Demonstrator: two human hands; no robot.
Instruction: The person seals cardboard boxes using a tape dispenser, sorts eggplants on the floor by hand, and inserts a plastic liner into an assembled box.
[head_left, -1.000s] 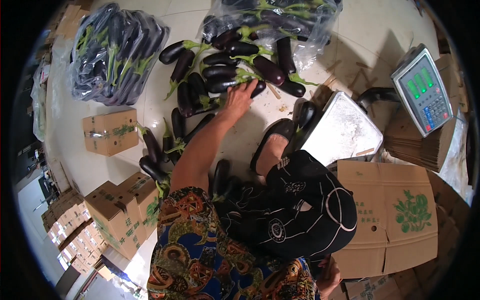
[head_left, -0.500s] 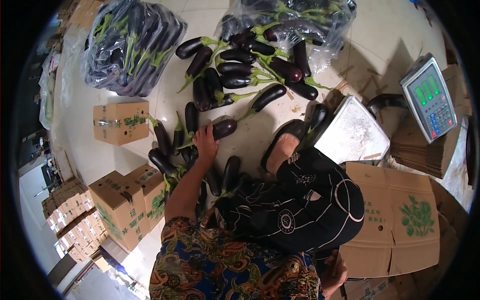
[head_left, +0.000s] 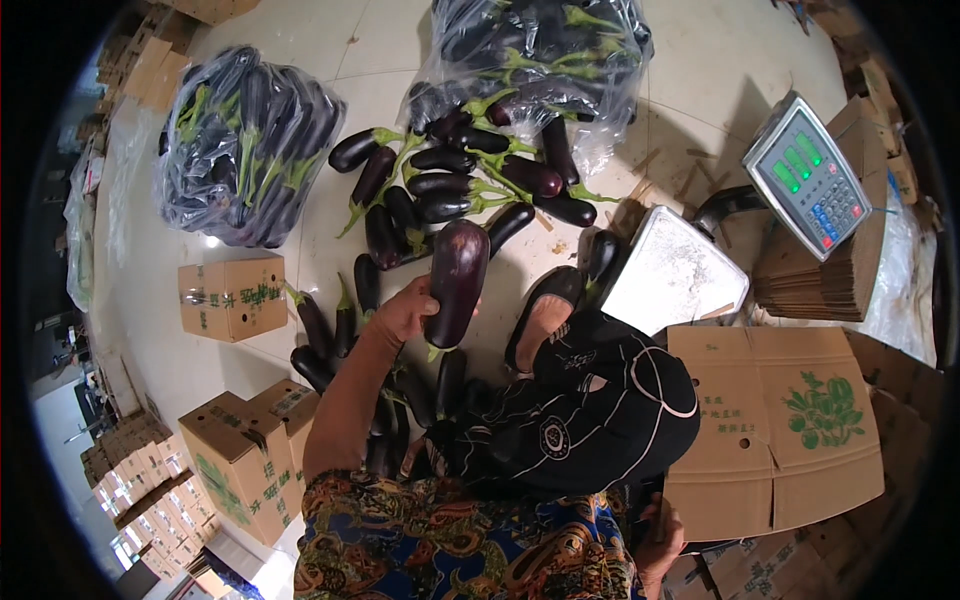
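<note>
Eggplant (head_left: 456,283) is clasped in left hand (head_left: 405,312), lifted over floor pile (head_left: 440,190). Scale pan (head_left: 672,272), right, holds none yet; most remain unsorted. Right hand (head_left: 660,540) near box (head_left: 770,430), grip unclear.

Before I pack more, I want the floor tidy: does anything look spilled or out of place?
Yes. Loose eggplants lie scattered on the tiled floor, spilling from the open clear plastic bag. The second bag looks closed. The left hand holds one large eggplant. Nothing looks damaged.
</note>
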